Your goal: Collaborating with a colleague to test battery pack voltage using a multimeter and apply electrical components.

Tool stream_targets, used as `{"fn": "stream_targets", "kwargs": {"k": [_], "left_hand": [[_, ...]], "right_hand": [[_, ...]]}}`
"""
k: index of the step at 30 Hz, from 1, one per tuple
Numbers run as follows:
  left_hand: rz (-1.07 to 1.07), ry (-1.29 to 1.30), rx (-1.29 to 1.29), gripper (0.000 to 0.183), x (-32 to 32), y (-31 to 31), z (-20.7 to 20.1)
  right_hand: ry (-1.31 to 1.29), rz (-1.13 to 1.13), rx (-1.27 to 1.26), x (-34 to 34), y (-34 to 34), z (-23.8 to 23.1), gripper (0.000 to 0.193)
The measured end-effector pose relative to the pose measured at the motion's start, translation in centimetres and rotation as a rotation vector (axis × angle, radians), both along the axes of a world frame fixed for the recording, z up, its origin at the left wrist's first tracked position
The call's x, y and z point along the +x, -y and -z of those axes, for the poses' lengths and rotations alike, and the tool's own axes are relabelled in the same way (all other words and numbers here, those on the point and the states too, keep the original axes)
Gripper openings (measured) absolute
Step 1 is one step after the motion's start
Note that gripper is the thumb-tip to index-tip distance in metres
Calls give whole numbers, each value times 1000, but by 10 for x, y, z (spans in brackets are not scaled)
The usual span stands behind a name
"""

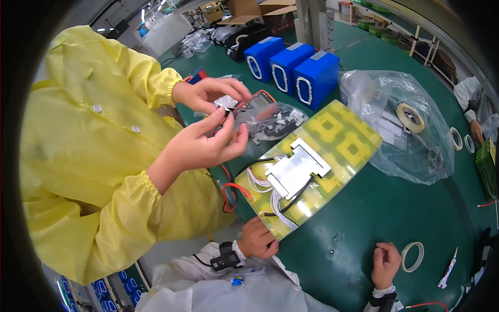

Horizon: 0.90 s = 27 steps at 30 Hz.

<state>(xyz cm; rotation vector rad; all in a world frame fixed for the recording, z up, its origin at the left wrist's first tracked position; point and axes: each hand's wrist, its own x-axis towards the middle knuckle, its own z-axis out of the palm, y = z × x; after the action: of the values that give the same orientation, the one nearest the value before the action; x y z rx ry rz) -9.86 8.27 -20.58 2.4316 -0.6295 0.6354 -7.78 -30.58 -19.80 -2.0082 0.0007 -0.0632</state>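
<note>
My left hand (258,238) is loosely closed beside the near corner of a battery pack (340,132), its fingers curled and nothing visible in them. The pack is wrapped in clear film over yellow-green boards. On top lie a silver metal plate (296,169), white wires (278,205), black cables and a red lead (236,185). My right hand (385,265) rests on the green table in a loose fist, with nothing visible in it. A roll of cream tape (412,257) lies just right of it.
A co-worker in yellow (99,156) holds a small silvery packet (225,102) at left, over a bag of black parts (278,122) and a multimeter (261,100). Blue batteries (315,78) stand behind. A plastic bag (400,135), tape rolls and a small tube (448,269) lie right.
</note>
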Motion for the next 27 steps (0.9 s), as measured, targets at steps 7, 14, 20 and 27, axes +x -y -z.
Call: {"fn": "stream_targets", "kwargs": {"k": [7, 14, 20, 27], "left_hand": [[19, 44, 1, 28, 2, 4, -2], [20, 18, -21, 26, -1, 7, 1], [-7, 46, 11, 18, -1, 3, 4], [32, -15, -24, 24, 6, 0, 0]], "right_hand": [[44, 0, -31, -2, 10, 13, 9], [60, -70, -144, -2, 10, -6, 13], [53, -15, -10, 0, 5, 6, 7], [37, -8, -1, 1, 5, 8, 7]]}}
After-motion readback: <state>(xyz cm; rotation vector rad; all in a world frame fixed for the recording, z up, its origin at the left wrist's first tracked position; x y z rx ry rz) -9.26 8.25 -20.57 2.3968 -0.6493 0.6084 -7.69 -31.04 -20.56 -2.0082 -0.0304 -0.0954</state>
